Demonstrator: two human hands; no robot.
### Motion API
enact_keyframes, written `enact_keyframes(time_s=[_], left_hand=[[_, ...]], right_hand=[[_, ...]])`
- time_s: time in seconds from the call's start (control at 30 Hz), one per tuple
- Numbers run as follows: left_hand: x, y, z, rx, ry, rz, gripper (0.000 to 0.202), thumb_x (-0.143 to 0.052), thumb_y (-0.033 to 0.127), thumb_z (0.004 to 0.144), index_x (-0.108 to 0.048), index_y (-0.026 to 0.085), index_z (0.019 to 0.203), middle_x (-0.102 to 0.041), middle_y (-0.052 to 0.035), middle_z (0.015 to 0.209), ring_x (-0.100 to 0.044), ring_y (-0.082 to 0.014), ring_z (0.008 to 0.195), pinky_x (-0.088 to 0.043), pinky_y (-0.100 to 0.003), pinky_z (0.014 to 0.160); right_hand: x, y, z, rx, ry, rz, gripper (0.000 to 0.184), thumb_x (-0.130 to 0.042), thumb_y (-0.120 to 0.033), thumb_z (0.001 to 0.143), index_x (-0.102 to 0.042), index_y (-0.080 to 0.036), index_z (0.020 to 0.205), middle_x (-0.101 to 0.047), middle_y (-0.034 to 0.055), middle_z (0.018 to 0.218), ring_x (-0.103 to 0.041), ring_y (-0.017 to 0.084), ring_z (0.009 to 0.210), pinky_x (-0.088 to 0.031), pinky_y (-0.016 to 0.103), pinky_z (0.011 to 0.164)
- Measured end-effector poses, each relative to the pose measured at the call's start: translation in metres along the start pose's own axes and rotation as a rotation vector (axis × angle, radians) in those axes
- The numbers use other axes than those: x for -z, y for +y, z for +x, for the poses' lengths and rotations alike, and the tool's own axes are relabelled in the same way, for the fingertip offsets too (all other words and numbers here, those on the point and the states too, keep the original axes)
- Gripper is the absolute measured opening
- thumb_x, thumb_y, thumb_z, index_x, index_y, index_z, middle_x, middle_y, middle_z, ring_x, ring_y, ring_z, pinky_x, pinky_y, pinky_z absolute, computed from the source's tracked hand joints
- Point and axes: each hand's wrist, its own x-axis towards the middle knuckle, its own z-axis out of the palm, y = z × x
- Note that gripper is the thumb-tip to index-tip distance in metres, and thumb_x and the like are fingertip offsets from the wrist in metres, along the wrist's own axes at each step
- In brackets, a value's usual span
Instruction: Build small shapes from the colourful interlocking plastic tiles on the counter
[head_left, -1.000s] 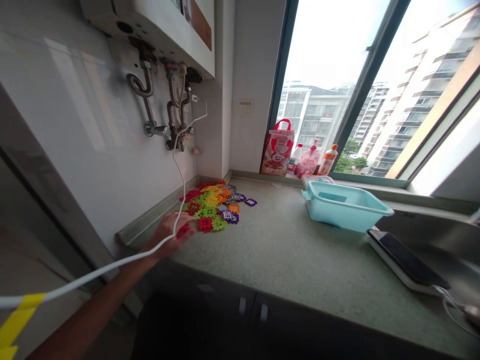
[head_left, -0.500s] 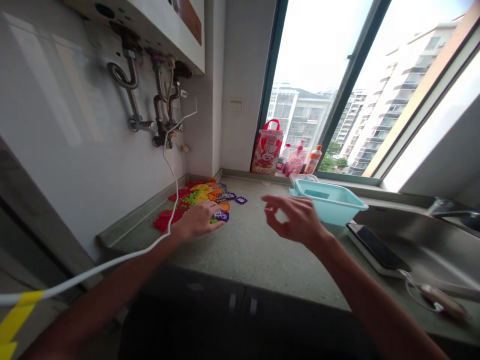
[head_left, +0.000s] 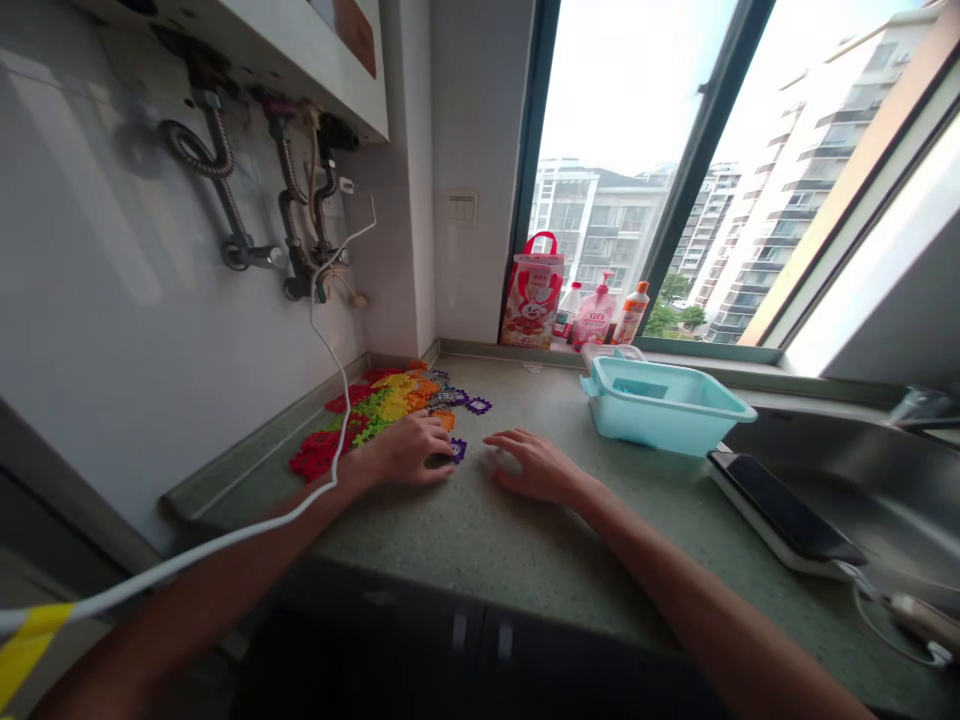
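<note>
A heap of flat plastic pieces [head_left: 375, 405] in red, green, yellow, orange and purple lies on the counter by the left wall. My left hand [head_left: 409, 450] rests palm down on the near edge of the heap, fingers curled over a purple piece [head_left: 456, 449]. My right hand [head_left: 534, 465] lies flat on the bare counter just right of it, fingers spread toward the pieces, holding nothing.
A light blue plastic tub [head_left: 664, 405] stands to the right. A phone on a white slab [head_left: 780, 512] lies near a steel sink [head_left: 862, 480]. A red bag [head_left: 532, 305] and bottles stand on the sill. A white cable [head_left: 330, 330] hangs from wall pipes across my left arm.
My right hand came into view, then dropped from mid-air onto the counter beside my left hand. My left hand slid rightward along the heap's front edge. The view shifted right.
</note>
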Motion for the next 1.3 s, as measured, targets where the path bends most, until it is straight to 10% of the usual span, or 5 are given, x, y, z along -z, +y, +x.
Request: enact_keyframes(time_s=[0.23, 0.57, 0.87, 1.0, 1.3], left_hand=[[-0.002, -0.005, 0.033, -0.027, 0.014, -0.296, 0.032, -0.061, 0.029, 0.098, -0.074, 0.023, 0.126, -0.076, -0.0076, 0.122, -0.070, -0.0222, 0.114, -0.051, -0.034, 0.105], [-0.024, -0.084, 0.077, 0.575, -0.102, 0.223, 0.048, -0.065, 0.053, 0.091, -0.072, 0.024, 0.128, -0.077, -0.0128, 0.118, -0.069, -0.0321, 0.113, -0.045, -0.042, 0.104], [-0.023, -0.092, 0.054, 0.642, -0.182, 0.413, 0.026, -0.061, 0.034, 0.089, -0.081, 0.019, 0.097, -0.077, -0.0169, 0.105, -0.064, -0.0346, 0.110, -0.037, -0.050, 0.104], [-0.037, -0.084, 0.066, 0.570, -0.070, 0.371, 0.039, -0.050, 0.040, 0.098, -0.078, 0.019, 0.116, -0.070, -0.0173, 0.130, -0.058, -0.0344, 0.125, -0.036, -0.050, 0.108], [-0.042, -0.054, 0.091, 0.301, -0.256, 0.013, 0.048, -0.043, 0.046, 0.103, -0.066, 0.033, 0.143, -0.063, -0.0040, 0.149, -0.058, -0.0288, 0.135, -0.036, -0.045, 0.112]], right_hand=[[-0.008, 0.003, 0.002, 0.066, 0.035, 0.113, 0.063, -0.073, -0.041, 0.092, -0.056, -0.023, 0.151, -0.064, 0.0123, 0.146, -0.060, 0.030, 0.132, -0.047, 0.045, 0.114], [-0.003, 0.017, 0.001, 0.013, 0.042, 0.106, 0.035, -0.073, -0.033, 0.092, -0.074, -0.027, 0.126, -0.076, 0.0073, 0.122, -0.068, 0.026, 0.115, -0.052, 0.038, 0.104], [0.003, 0.021, 0.000, -0.096, 0.030, 0.053, 0.043, -0.076, -0.028, 0.080, -0.075, -0.023, 0.124, -0.077, 0.0092, 0.117, -0.069, 0.028, 0.110, -0.053, 0.038, 0.098], [0.003, 0.022, 0.001, -0.090, 0.053, 0.033, 0.046, -0.076, -0.029, 0.080, -0.074, -0.023, 0.126, -0.077, 0.0091, 0.119, -0.069, 0.028, 0.112, -0.053, 0.038, 0.099], [0.015, 0.055, -0.004, -0.093, 0.174, -0.010, 0.045, -0.075, -0.021, 0.082, -0.072, -0.024, 0.127, -0.075, 0.0085, 0.126, -0.069, 0.027, 0.114, -0.050, 0.038, 0.103]])
